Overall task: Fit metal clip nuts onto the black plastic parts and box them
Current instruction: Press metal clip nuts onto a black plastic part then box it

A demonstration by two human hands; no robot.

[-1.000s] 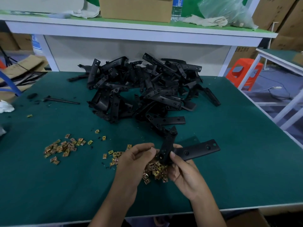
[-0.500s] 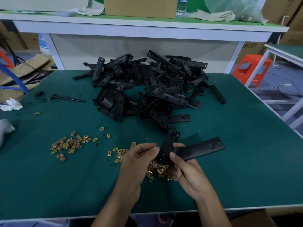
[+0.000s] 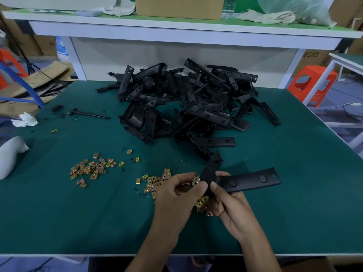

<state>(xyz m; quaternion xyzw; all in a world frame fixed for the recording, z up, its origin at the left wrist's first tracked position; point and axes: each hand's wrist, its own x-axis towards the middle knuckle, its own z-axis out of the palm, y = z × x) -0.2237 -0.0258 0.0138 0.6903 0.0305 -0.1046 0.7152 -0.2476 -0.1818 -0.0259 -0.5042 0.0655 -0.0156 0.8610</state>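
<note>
Two hands: left hand (image 3: 176,196) pinches one clip nut (image 3: 196,180), right hand (image 3: 230,205) grips one black part (image 3: 248,181).

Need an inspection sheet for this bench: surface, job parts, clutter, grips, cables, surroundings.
Surface: green table mat, black crumbs beside the rod.
Job's things: pile of black parts at the back; clip nuts in a left heap and a near heap by the hands; cardboard box on the rear shelf.
Clutter: black rod, crumpled paper, stray nut, all at left.
Grips: left hand pinches a clip nut at the end of the held part; right hand grips that part.
Cables: black cables off the table's left; white cable on the floor at right.
Surroundings: water bottle and rags on the shelf; orange stool at right.
</note>
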